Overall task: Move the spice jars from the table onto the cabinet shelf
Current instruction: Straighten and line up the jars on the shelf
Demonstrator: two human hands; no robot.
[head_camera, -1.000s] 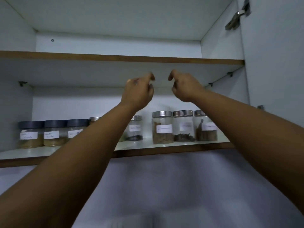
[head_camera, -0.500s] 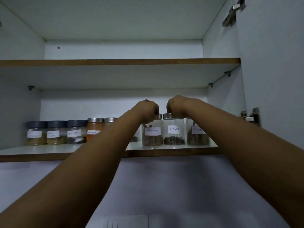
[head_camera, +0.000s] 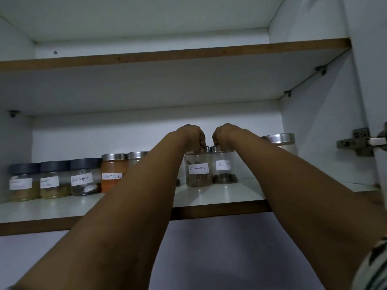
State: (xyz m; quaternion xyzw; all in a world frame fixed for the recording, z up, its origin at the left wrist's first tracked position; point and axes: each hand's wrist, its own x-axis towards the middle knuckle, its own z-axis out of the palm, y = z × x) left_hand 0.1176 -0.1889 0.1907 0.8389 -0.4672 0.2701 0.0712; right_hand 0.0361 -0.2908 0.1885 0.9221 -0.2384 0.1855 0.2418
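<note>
— Gripping two lids at once now: left hand (head_camera: 191,136) curled over the steel cap of the clear glass jar labelled Cinnamon (head_camera: 198,168), right hand (head_camera: 225,135) curled over the cap of the clear glass jar labelled Cloves (head_camera: 224,166).

— Changed from a second ago?

— Yes. Back then, raised with loose, empty fingers in front of the upper shelf; half a second ago, lowered onto the caps. Now pinched on the lids, fingertips hidden behind the knuckles.

— And the jars themselves?

— Standing upright, side by side and touching, well back on the white, wood-edged lower cabinet shelf (head_camera: 209,197), in the same row as the orange chilli powder jar (head_camera: 113,172) and three dark-lidded jars (head_camera: 54,178).

— Meaning for the task?

— Probably straightening or nudging into line, not carrying. Already shelved; release likely next.
</note>
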